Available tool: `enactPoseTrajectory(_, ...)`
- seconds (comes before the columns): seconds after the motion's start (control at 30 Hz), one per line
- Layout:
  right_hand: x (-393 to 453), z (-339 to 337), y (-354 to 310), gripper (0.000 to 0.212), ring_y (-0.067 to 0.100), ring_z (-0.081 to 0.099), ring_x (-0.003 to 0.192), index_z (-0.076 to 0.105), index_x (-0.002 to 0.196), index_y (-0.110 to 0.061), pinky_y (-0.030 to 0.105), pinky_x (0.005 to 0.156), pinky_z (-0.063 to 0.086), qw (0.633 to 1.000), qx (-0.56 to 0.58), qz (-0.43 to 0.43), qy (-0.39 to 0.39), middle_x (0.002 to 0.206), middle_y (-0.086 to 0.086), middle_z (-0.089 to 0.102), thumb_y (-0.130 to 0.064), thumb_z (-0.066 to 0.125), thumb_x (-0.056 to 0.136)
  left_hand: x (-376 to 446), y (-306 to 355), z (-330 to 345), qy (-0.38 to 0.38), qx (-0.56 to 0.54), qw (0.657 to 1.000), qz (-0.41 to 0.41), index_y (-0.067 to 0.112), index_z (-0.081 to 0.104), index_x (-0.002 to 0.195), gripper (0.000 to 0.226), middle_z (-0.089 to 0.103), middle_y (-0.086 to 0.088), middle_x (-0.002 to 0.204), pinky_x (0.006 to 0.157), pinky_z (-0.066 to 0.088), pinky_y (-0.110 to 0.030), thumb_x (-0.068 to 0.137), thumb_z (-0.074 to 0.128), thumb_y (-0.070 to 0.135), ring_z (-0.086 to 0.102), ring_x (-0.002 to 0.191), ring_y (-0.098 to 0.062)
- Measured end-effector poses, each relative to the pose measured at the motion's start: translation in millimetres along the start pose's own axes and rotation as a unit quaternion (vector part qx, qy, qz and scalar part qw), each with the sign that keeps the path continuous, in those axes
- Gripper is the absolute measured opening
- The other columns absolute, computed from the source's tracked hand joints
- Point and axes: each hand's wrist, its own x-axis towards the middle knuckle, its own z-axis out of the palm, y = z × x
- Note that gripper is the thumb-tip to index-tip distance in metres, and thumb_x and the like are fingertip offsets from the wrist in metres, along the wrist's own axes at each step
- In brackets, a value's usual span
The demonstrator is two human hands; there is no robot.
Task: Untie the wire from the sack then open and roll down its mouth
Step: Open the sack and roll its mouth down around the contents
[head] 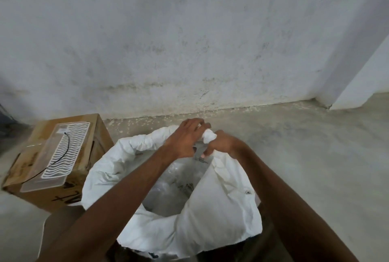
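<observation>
Cardboard box (pixel 99 135) on concrete floor (pixel 305 135), against stained white wall (pixel 189 40); clear panel (pixel 56 156) with black cable (pixel 66 148) lies on top.

Black handwritten marks are seen on the front face of the cardboard box (pixel 63 177), near its lower edge; they are cut off and cannot be read with certainty. Dark print is seen on the clear plastic liner (pixel 181 181) inside the white sack (pixel 221 209), too blurred to be read. No other legible text, number or brand is found.
</observation>
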Motion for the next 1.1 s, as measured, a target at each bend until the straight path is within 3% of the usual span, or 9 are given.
enactPoseTrajectory(0.17,-10.1,-3.2,0.7,0.041,0.016,0.070,0.088,0.074,0.085,-0.037,0.032,0.072,0.054,0.998,-0.032,-0.038,-0.048,0.089,-0.008,0.075,-0.037,0.095,0.049,22.3,16.5,-5.7,-0.085,0.055,0.991,-0.088,0.025,0.064,0.095,0.026,0.071,-0.002,0.090,0.067,0.040,-0.030,0.070,0.069,0.031,0.068,0.086,-0.028)
enactPoseTrajectory(0.37,-33.5,43.4,31.8,0.054,0.027,0.071,0.093,0.049,0.109,-0.022,0.039,0.073,0.058,0.901,-0.240,-0.083,0.351,0.101,0.007,0.070,-0.028,0.081,0.066,56.7,15.7,-26.5,-0.251,-0.009,0.949,-0.190,0.020,0.055,0.075,0.029,0.064,0.000,0.081,0.073,0.046,-0.034,0.072,0.065,0.047,0.069,0.092,-0.028)
enactPoseTrajectory(0.53,-20.9,15.1,32.0,0.037,0.021,0.066,0.100,0.060,0.092,-0.023,0.025,0.076,0.052,0.994,0.020,0.002,0.109,0.096,-0.003,0.065,-0.014,0.087,0.069,50.7,26.7,-27.8,-0.229,0.049,0.972,-0.026,0.016,0.042,0.136,0.082,0.050,-0.011,0.125,0.090,0.046,-0.043,0.063,0.079,0.024,0.048,0.112,-0.027)
enactPoseTrajectory(0.67,-22.7,-12.7,12.5,0.036,0.011,0.062,0.098,0.075,0.105,-0.020,0.013,0.076,0.046,0.996,0.056,-0.027,-0.066,0.103,-0.006,0.073,-0.013,0.090,0.072,40.9,30.4,-13.1,-0.162,0.023,0.986,0.026,0.017,0.059,0.119,0.054,0.065,-0.004,0.109,0.077,0.041,-0.033,0.068,0.077,0.021,0.060,0.101,-0.024)
enactPoseTrajectory(0.77,-26.9,-6.8,21.2,0.038,0.008,0.066,0.088,0.069,0.086,-0.036,0.015,0.069,0.050,1.000,-0.002,-0.029,-0.005,0.096,-0.010,0.071,-0.030,0.096,0.060,53.2,31.3,-12.5,-0.147,0.124,0.981,-0.026,0.022,0.070,0.096,0.022,0.074,-0.003,0.094,0.068,0.043,-0.029,0.076,0.066,0.029,0.071,0.090,-0.027)
enactPoseTrajectory(0.87,-31.1,23.2,36.5,0.079,0.022,0.066,0.108,0.059,0.118,-0.026,0.032,0.083,0.051,0.978,-0.098,0.015,0.183,0.115,0.000,0.066,-0.047,0.095,0.051,65.6,31.9,-8.8,-0.179,0.106,0.974,-0.090,0.021,0.062,0.084,0.020,0.072,-0.004,0.093,0.065,0.039,-0.029,0.079,0.065,0.040,0.070,0.084,-0.027)
enactPoseTrajectory(0.93,-37.2,34.6,45.0,0.070,0.020,0.069,0.098,0.054,0.111,-0.044,0.032,0.074,0.049,0.956,-0.093,0.009,0.278,0.102,-0.007,0.069,-0.041,0.094,0.054,71.4,36.3,-9.3,-0.212,0.054,0.970,-0.105,0.022,0.052,0.069,0.023,0.068,0.000,0.080,0.060,0.038,-0.027,0.076,0.068,0.038,0.066,0.074,-0.024)
enactPoseTrajectory(1.0,-38.9,30.1,55.0,0.065,0.004,0.064,0.073,0.050,0.090,-0.069,0.026,0.066,0.044,0.961,-0.010,-0.027,0.275,0.069,-0.022,0.062,-0.030,0.091,0.058,71.8,39.9,-10.4,-0.214,-0.035,0.973,-0.078,0.025,0.060,0.081,0.018,0.063,0.003,0.080,0.062,0.045,-0.030,0.068,0.073,0.025,0.063,0.080,-0.022)
enactPoseTrajectory(1.1,-34.1,4.7,64.7,0.042,-0.003,0.062,0.071,0.070,0.086,-0.039,0.020,0.066,0.049,0.987,0.075,-0.046,0.136,0.072,-0.023,0.062,-0.015,0.091,0.058,56.7,40.6,-5.8,-0.185,-0.078,0.979,0.015,0.023,0.053,0.127,0.074,0.052,-0.001,0.115,0.080,0.044,-0.034,0.058,0.079,0.015,0.046,0.103,-0.019)
